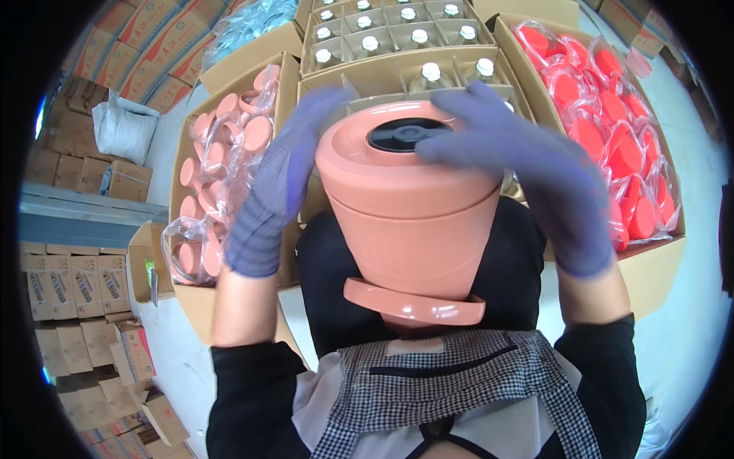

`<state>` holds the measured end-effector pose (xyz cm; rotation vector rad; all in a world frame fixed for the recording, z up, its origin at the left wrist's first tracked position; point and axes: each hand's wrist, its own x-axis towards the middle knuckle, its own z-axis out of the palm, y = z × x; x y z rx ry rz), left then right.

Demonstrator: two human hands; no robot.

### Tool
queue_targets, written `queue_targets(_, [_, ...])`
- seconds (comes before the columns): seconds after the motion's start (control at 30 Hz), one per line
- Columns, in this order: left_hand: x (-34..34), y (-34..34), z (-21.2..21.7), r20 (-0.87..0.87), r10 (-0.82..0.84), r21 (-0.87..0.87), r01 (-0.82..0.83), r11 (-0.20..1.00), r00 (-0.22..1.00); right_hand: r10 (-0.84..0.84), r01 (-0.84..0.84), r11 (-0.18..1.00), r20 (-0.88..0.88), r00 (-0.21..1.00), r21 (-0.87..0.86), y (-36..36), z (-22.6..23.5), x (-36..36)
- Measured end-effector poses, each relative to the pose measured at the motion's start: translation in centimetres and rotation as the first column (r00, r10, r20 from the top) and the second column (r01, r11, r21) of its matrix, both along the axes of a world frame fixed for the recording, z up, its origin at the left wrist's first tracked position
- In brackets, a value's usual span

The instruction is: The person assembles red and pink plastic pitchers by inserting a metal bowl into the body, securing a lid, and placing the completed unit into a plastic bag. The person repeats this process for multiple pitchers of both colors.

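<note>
A pink insulated jug point(409, 237) stands upright in front of my lap, with a curved pink handle point(413, 304) on the side toward me. Set in its top is a round black stopper point(408, 135). My left hand point(302, 149), in a purple-grey knit glove, lies along the jug's left rim with its fingers stretched out and blurred. Over the right side of the top, my right hand point(505, 141) wears a matching glove. Its fingers are spread, and one tip reaches the stopper's edge; whether it presses there I cannot tell.
Beyond the jug, divided cartons point(405, 80) hold several clear bottle-like vessels with white caps. A carton of bagged pink parts point(225, 145) is on the left, one of bagged red parts point(612, 115) on the right. Stacked cardboard boxes point(76, 287) and a white sack point(126, 128) are farther left.
</note>
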<state>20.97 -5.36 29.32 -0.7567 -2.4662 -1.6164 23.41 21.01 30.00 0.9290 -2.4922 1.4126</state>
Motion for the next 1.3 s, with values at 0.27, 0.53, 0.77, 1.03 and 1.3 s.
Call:
queue_targets(0.27, [5.8,0.7,-1.5,0.089,0.129,0.235,-0.147,0.961,0.988,0.285,-0.294,0.954,-0.122,0.951,-0.063,1.4,0.9,1.3])
queue_targets(0.53, [5.1,-1.3,-2.3,-0.205,0.129,0.009,-0.130,0.991,0.970,0.103,-0.086,0.990,-0.154,0.983,0.116,-0.5,2.2,3.1])
queue_targets(0.77, [3.8,-1.0,-0.1,-0.556,-0.002,-0.275,-0.181,0.944,0.831,0.084,-0.059,0.967,0.090,0.992,-0.249,0.6,-1.3,0.2])
queue_targets(1.03, [4.9,0.1,0.8,-0.544,-0.043,-0.273,-0.128,0.953,0.838,0.067,-0.071,0.997,-0.109,0.992,-0.032,-1.2,0.4,0.9])
queue_targets(1.3, [8.3,1.8,3.1,-0.466,-0.012,-0.241,-0.114,0.964,0.885,0.221,-0.030,0.825,0.274,0.936,-0.564,-1.5,-2.5,1.1])
